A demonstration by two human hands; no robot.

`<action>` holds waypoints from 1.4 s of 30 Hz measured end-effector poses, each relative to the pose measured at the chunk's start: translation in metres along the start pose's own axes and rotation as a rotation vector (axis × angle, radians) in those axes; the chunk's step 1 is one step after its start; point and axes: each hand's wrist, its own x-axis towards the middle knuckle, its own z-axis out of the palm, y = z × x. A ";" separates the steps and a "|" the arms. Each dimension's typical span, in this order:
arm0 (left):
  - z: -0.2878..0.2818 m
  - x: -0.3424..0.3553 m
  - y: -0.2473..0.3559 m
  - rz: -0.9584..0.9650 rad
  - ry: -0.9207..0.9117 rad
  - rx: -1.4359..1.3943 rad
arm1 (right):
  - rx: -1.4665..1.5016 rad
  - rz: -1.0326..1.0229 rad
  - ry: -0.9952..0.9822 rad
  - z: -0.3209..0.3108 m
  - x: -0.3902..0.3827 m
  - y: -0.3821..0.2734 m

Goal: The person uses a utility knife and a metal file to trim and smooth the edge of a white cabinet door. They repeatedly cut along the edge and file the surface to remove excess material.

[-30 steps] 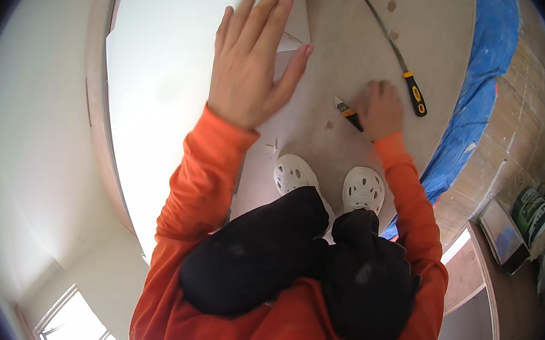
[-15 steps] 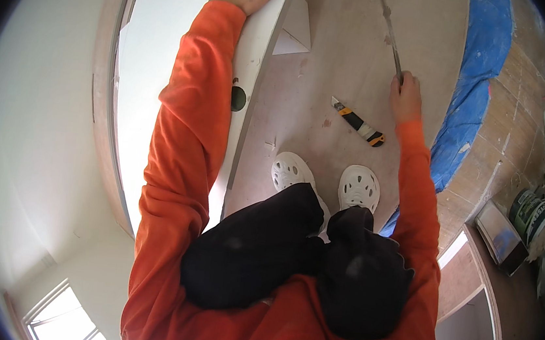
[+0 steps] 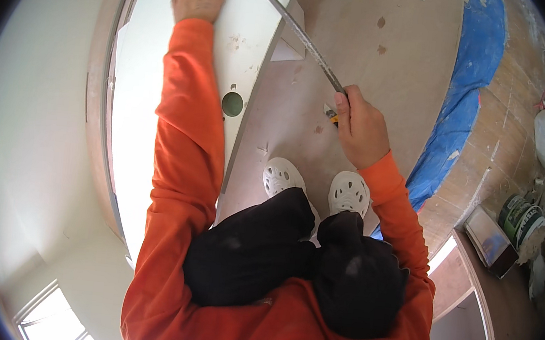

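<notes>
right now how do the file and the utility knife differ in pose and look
The file is gripped in the right hand, while the utility knife lies on the floor. The file shows a long grey shaft, its handle hidden in the hand; the knife shows only its front end, with some yellow, the rest hidden behind the hand. Both point toward the picture's upper left.

A matt metal file [image 3: 307,43] (rough-looking), a smooth panel [image 3: 255,11], a wrinkled plastic sheet [image 3: 472,61].
</notes>
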 end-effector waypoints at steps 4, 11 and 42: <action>-0.009 0.016 -0.056 -0.249 -0.021 0.029 | -0.098 -0.064 0.021 0.003 0.001 -0.001; -0.018 0.030 -0.121 -0.610 0.028 -0.036 | -0.283 -0.024 0.084 -0.003 0.031 -0.014; -0.021 0.035 -0.121 -0.621 0.022 -0.022 | -0.396 -0.068 0.174 -0.009 0.062 -0.013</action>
